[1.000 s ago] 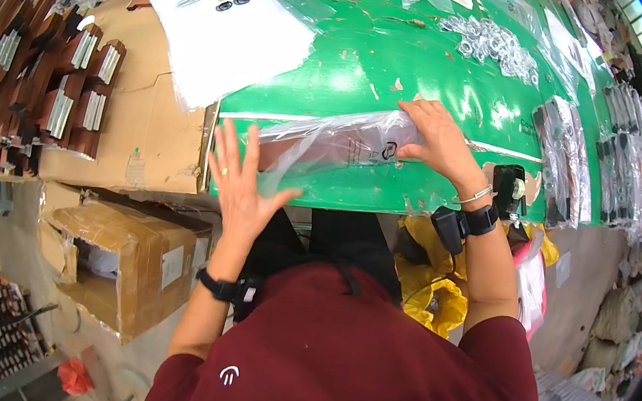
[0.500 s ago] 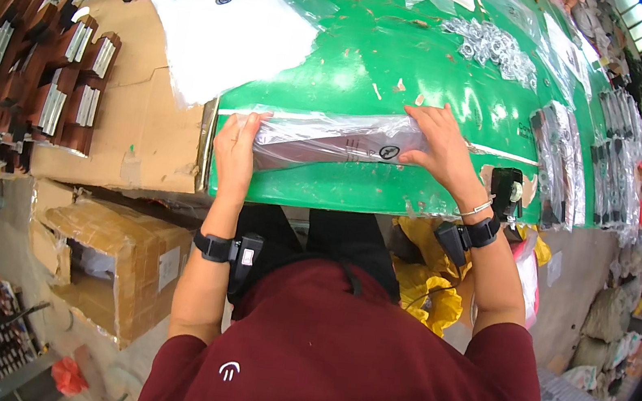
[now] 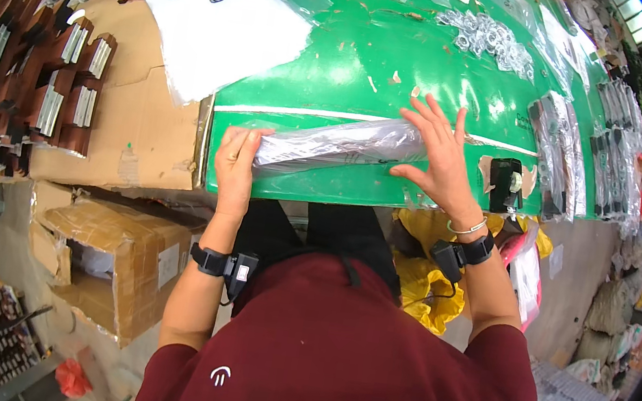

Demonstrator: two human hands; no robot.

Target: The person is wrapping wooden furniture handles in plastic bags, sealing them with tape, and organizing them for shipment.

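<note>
A long, narrow package in a clear plastic bag (image 3: 337,147) lies slantwise near the front edge of the green-topped table (image 3: 349,61), its right end higher in view. My left hand (image 3: 237,157) pinches its left end between thumb and fingers. At the other end my right hand (image 3: 438,155) is spread wide, thumb and fingers apart, with the bag's end between them. Whether the right palm touches the plastic cannot be made out. Through the shiny film the contents look pale grey.
Clear plastic rings (image 3: 491,42) lie in a pile at the back. White sheets (image 3: 223,23) rest at the left, beside stacked brown pieces with metal strips (image 3: 52,101). Bagged parts (image 3: 553,151) and a black tape dispenser-like object (image 3: 505,185) sit right. An open carton (image 3: 116,254) stands below left.
The package has turned over so its brown face no longer shows. My right hand's fingers have spread and loosened from its end. My left hand keeps its end, slightly lower.
</note>
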